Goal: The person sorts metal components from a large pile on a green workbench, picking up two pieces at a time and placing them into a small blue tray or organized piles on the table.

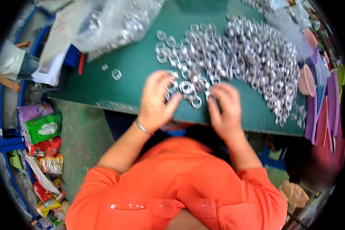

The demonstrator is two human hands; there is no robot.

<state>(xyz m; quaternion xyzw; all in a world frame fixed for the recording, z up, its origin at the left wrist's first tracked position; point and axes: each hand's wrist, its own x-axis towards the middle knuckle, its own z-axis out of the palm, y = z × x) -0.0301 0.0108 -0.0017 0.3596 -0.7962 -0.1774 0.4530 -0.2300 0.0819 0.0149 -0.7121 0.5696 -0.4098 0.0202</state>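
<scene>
A large heap of shiny metal rings (253,53) spreads over the green table (142,57). At its near edge, several loose rings (186,87) lie between my two hands. My left hand (156,100) rests by these rings, thumb and fingers apart, with a few rings in the gap beside them. Opposite it, my right hand (227,109) has curved fingers and its thumb apart, touching or close to a ring (210,96). Some blur covers the fingertips. Off to the left, one single ring (117,74) lies beside a small pale piece (104,67).
A clear plastic bag (119,27) of metal parts lies at the far left of the table. Purple and pink plastic bins (322,111) line the right edge. Colourful packages (44,128) fill a blue rack on the left, where another person (11,63) is partly visible.
</scene>
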